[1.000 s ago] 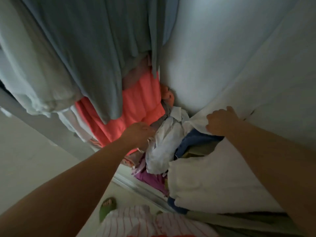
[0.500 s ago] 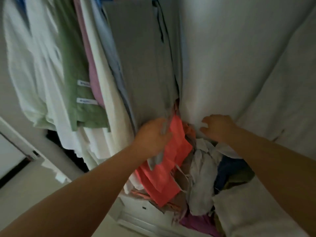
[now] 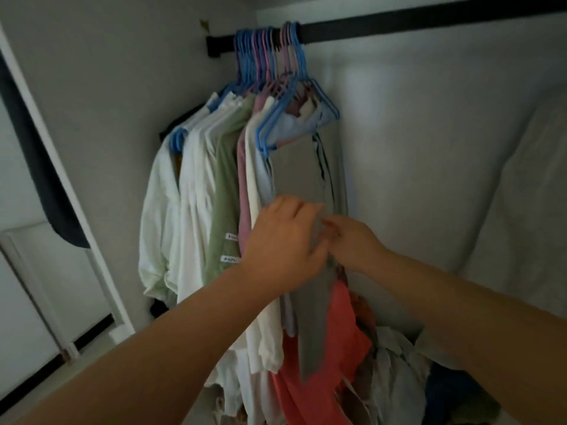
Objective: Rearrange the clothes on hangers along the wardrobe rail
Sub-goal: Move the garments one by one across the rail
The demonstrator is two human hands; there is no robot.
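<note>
A black wardrobe rail [image 3: 399,24] runs across the top. Several blue and pink hangers [image 3: 270,56] are bunched at its left end, carrying white, green, pink and pale blue clothes [image 3: 202,194]. The rightmost piece is a long grey garment [image 3: 299,176] hanging flat. My left hand [image 3: 285,243] grips this grey garment at mid height. My right hand [image 3: 352,243] pinches its right edge, fingertips close to the left hand. A coral garment [image 3: 337,348] hangs below, behind the grey cloth.
The rail right of the hangers is bare, in front of the pale back wall [image 3: 429,148]. A heap of loose clothes [image 3: 399,378] lies at the wardrobe bottom right. The white door frame [image 3: 61,179] stands at the left.
The view has tilted up from the clothes heap to the rail. Both hands rose from the heap and came together on the grey garment.
</note>
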